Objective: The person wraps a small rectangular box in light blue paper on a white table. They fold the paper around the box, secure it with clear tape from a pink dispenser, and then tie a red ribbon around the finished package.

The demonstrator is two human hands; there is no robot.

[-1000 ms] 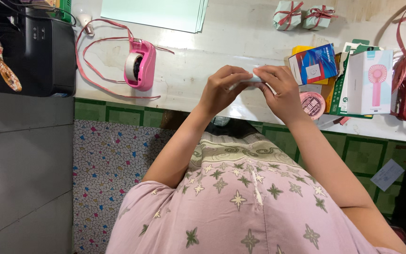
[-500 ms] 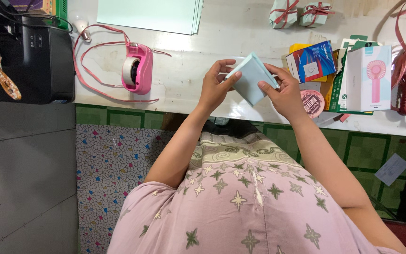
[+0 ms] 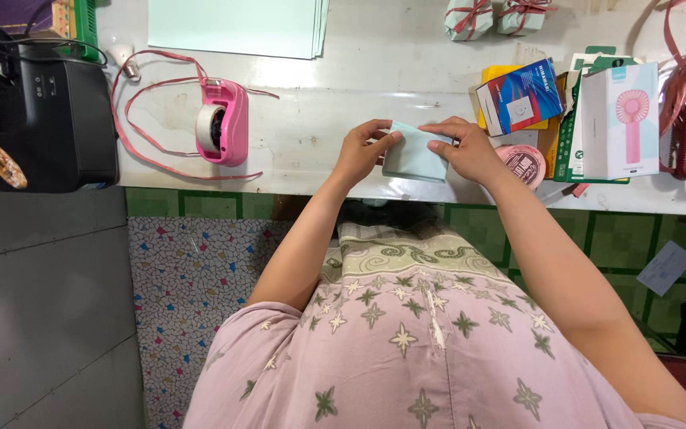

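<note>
A small box wrapped in pale green paper (image 3: 413,155) rests flat on the white table (image 3: 343,103) near its front edge. My left hand (image 3: 361,151) grips the box's left side with fingertips on its top corner. On the box's right side sits my right hand (image 3: 466,149), its fingers pressing the upper right edge. Both hands hold the wrapped box between them.
A pink tape dispenser (image 3: 220,133) with a looped red ribbon (image 3: 132,119) lies to the left. Pale green paper sheets (image 3: 236,25) lie at the back. Two ribboned gift boxes (image 3: 490,16), stacked product boxes (image 3: 565,107), a round pink tin (image 3: 524,163) and a black machine (image 3: 49,111) surround the work spot.
The wrapped box, held up and tilted half a second ago, has been lowered flat onto the table. Both hands came down with it and stay on its sides.
</note>
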